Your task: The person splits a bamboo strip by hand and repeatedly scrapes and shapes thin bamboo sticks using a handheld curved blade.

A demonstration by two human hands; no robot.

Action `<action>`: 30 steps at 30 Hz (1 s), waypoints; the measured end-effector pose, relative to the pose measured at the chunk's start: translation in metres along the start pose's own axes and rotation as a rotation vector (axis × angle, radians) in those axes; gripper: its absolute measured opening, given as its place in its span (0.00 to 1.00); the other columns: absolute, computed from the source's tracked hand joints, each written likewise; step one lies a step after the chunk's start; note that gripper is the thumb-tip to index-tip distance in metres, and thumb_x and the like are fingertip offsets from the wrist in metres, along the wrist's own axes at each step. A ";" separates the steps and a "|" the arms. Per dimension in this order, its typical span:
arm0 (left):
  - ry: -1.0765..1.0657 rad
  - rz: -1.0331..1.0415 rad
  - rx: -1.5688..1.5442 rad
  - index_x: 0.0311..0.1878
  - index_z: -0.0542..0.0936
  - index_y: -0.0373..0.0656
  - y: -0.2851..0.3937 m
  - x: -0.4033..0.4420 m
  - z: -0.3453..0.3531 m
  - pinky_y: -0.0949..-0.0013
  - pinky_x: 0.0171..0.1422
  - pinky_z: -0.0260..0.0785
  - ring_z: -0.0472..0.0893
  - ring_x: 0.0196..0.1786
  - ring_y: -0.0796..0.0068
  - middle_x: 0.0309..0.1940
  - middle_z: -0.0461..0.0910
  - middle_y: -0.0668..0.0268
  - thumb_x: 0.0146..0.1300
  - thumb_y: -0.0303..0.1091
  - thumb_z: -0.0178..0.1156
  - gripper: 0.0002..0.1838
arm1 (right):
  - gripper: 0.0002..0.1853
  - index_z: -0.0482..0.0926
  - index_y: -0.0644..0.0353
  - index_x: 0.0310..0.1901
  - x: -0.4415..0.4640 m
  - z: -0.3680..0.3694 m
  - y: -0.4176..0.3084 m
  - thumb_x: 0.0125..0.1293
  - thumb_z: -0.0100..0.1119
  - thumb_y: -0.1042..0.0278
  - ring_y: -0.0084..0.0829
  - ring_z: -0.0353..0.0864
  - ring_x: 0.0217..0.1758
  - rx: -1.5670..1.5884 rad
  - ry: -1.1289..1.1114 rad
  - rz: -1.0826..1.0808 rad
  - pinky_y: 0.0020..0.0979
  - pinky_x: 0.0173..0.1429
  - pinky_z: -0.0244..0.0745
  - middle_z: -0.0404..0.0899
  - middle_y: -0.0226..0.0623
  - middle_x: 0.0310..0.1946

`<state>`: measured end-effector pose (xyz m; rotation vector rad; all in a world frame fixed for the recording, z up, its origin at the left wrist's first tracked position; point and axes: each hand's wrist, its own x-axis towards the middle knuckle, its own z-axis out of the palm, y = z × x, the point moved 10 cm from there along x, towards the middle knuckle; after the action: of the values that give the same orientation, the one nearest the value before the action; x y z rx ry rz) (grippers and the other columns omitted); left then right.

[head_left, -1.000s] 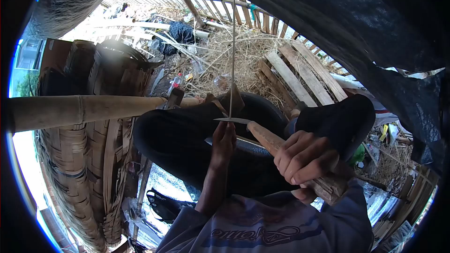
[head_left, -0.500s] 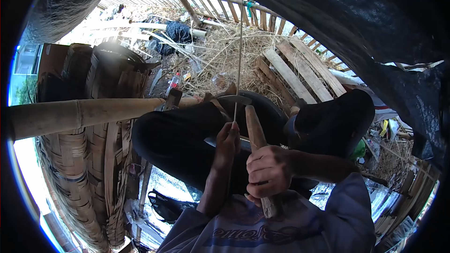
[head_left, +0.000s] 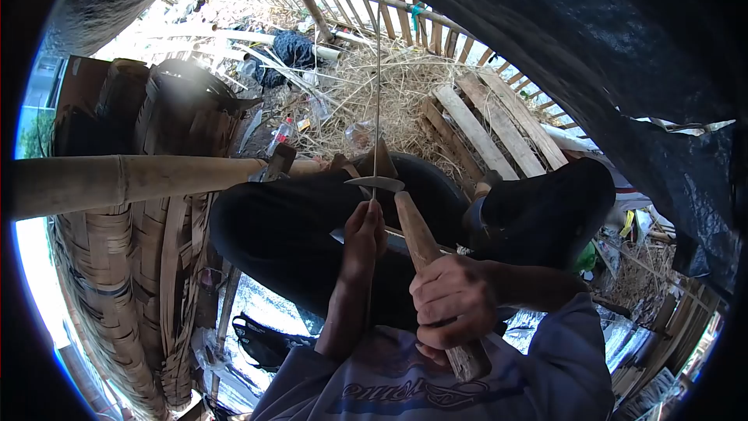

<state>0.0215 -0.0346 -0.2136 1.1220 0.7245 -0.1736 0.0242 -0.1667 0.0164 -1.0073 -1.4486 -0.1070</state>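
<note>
My left hand (head_left: 365, 228) is closed around the near end of a long thin bamboo strip (head_left: 378, 93), which reaches away from me toward the slatted fence. In my right hand (head_left: 453, 302) is a knife with a thick wooden handle (head_left: 419, 232), its butt end close to my shirt. The knife's short curved blade (head_left: 375, 183) lies across the strip just beyond my left fingertips. Another metal blade (head_left: 396, 242) shows partly behind my left hand, between my legs. A dark rounded object (head_left: 425, 179) lies between my knees.
A thick bamboo pole (head_left: 156, 178) runs in from the left to near my knee. Woven bamboo panels (head_left: 117, 288) stand at left. Ahead are straw (head_left: 413, 82), wooden planks (head_left: 506, 125), a plastic bottle (head_left: 282, 132) and a slatted fence (head_left: 389, 12). Dark sheeting (head_left: 592, 23) hangs at upper right.
The blade has come nearer along the strip to my left fingers, and my right hand has moved slightly toward me. The strip's far end has shifted left. The whole view has turned slightly.
</note>
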 end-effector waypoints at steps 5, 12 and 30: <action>0.012 0.005 0.005 0.33 0.70 0.47 -0.007 0.004 -0.001 0.80 0.13 0.44 0.54 0.12 0.91 0.15 0.60 0.79 0.73 0.39 0.46 0.11 | 0.11 0.73 0.58 0.24 0.002 -0.005 0.015 0.52 0.67 0.67 0.22 0.73 0.18 0.026 -0.010 0.032 0.26 0.25 0.72 0.68 0.25 0.17; 0.010 -0.003 -0.012 0.33 0.70 0.46 -0.004 0.005 -0.002 0.79 0.12 0.44 0.54 0.11 0.90 0.14 0.60 0.78 0.73 0.39 0.45 0.12 | 0.11 0.72 0.58 0.24 -0.004 0.008 0.002 0.52 0.67 0.68 0.20 0.72 0.18 0.002 -0.031 -0.013 0.24 0.25 0.72 0.65 0.23 0.15; 0.080 0.016 0.037 0.34 0.70 0.46 -0.010 0.010 -0.012 0.79 0.11 0.42 0.53 0.11 0.91 0.13 0.59 0.79 0.73 0.38 0.46 0.11 | 0.10 0.72 0.58 0.24 -0.018 0.036 0.009 0.50 0.66 0.68 0.22 0.70 0.18 -0.072 -0.126 -0.086 0.25 0.23 0.69 0.64 0.23 0.16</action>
<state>0.0184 -0.0265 -0.2302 1.1751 0.7857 -0.1304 -0.0013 -0.1476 -0.0104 -1.0246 -1.6131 -0.1619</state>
